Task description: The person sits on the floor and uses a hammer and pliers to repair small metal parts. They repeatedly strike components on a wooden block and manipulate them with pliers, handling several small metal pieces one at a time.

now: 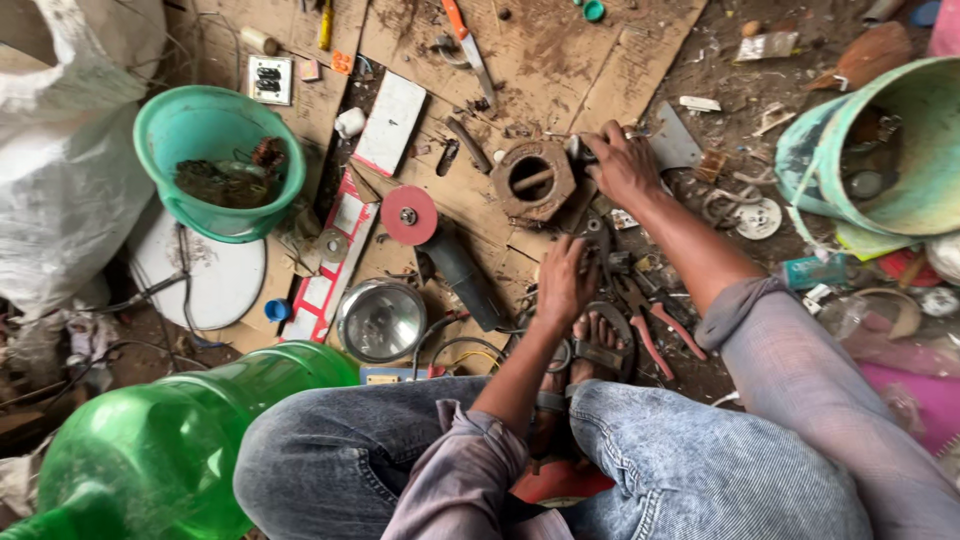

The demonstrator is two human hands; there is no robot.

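A rusty ring-shaped metal motor casing (533, 180), with a dark hollow in its middle, lies on the stained brown cardboard sheets (560, 60) spread over the ground, up in the middle of the view. The right hand (622, 165) reaches out to its right edge, arm nearly straight, knuckles up and fingers curled down around a small dark metal part (578, 150) that touches the casing's rim; how tightly it grips cannot be told. The left hand (562, 283) sits nearer the body, below the casing, forearm running out between the bent knees in grey jeans; its fingers are bent down onto small metal pieces in front of a sandalled foot (595, 345), and what it holds, if anything, is hidden. Red-handled pliers (645, 320) lie just right of that hand. An angle grinder with a red disc (430, 240) rests left of the casing, with a round silver reflector (381, 320) below it. Farther left stands a teal plastic tub (220, 155) filled with wire scraps, and a green plastic bottle (170, 450) lies in the lower left corner.
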